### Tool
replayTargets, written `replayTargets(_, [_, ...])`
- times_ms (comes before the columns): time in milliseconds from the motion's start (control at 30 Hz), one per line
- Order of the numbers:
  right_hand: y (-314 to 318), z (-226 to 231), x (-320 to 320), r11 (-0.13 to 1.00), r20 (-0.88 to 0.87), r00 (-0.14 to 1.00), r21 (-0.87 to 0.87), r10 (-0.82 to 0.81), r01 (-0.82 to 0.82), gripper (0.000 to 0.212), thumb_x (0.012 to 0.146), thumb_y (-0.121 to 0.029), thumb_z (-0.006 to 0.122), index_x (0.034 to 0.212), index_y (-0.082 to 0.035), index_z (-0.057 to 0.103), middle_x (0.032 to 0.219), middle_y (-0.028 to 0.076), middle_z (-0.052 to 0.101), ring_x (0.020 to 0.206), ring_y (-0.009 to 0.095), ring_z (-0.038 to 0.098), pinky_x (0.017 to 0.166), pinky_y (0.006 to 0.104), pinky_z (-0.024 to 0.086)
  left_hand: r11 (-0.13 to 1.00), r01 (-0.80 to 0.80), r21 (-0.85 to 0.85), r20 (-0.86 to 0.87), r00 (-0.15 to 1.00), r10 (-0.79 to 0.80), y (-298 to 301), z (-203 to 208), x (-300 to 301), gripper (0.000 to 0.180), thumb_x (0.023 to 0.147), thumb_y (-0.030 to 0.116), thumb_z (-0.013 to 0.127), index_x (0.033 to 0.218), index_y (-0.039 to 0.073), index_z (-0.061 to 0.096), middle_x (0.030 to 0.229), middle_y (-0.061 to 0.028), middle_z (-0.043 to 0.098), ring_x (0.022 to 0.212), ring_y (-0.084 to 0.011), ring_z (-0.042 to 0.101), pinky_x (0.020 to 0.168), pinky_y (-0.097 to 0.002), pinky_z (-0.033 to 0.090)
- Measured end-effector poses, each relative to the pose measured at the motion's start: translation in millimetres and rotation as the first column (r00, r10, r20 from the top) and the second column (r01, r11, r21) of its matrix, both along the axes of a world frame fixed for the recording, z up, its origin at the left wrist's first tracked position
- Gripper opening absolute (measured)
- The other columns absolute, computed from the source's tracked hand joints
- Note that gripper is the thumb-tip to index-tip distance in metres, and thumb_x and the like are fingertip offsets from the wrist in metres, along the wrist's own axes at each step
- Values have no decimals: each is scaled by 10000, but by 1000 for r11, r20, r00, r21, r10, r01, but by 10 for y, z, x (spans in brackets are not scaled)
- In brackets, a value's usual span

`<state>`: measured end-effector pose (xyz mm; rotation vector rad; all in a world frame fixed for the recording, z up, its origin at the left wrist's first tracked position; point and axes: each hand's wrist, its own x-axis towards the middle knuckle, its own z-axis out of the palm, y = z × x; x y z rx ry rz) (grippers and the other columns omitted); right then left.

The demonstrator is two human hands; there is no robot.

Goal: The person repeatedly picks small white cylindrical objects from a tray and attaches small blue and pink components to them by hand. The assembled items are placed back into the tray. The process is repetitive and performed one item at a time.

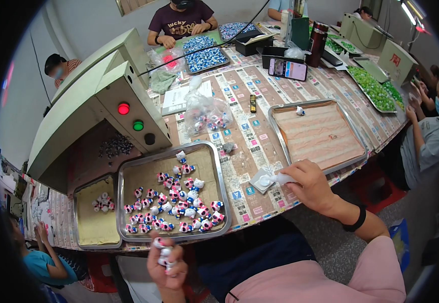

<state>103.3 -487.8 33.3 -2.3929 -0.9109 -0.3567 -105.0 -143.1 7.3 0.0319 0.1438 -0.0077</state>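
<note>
My left hand (170,272) is raised near the table's front edge, its fingers curled around small white-and-pink cat-like figurines (165,252). Just beyond it, a metal tray (223,194) holds many such figurines, white with pink and blue parts, loosely heaped on a brown lining. Out to the right, my right hand (308,184) pinches a small white object (283,178), whose kind I cannot make out. Its tip is at a small square pad (261,182) with a white blob on it. Whether the tip touches the blob cannot be told.
A second lined tray (325,134) holds one figurine (300,110). Left stands a beige machine (96,101) with red and green lights, beside a smaller tray (96,232). A bag of figurines (207,116), a battery (253,103) and a propped phone (287,69) lie beyond. Several people sit around the table.
</note>
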Motion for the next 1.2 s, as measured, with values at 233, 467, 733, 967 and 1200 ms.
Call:
replayTargets(233, [99,-44,391,968,-249,967,251,47,18,315,760,-101,692,1054,-20,617,975,171,606,939,347,587,823,397,467,980,187,-62,-42,981,-190,-612,-58,44,366,1001,296,458,1318,129,535,1120,-81,570,783,-159,461,469,-208,409])
replayTargets(467, [631,-192,1357,956,-564,821,280,89,89,372,702,-80,732,1051,-3,629,958,114,686,867,212,657,764,330,511,964,263,-40,-166,949,-266,-917,35,-18,396,1017,334,414,1308,74,481,1106,-104,541,784,-203,461,411,-217,424])
replayTargets(733, [932,-434,1731,929,-580,813,322,42,182,382,691,-53,764,1045,-1,630,1009,116,685,888,213,662,779,323,525,958,278,-74,-228,930,-288,-941,-77,-114,370,1015,316,423,1306,98,490,1119,-95,550,854,-209,491,444,-228,452])
replayTargets(967, [245,54,1277,983,-396,918,175,18,56,343,764,-111,700,1088,-14,642,1089,130,665,965,248,643,836,359,507,941,323,-98,-335,880,-337,-993,-83,-24,316,1009,284,449,1266,110,513,1106,-119,547,863,-205,499,425,-223,445])
replayTargets(1200, [-578,-70,761,988,-331,942,-116,55,-99,256,739,-32,664,995,-25,671,1012,132,649,945,274,617,829,364,487,872,488,21,-307,834,-459,-1161,-56,253,317,1000,228,470,1295,112,488,1071,-126,541,826,-198,504,406,-211,418])
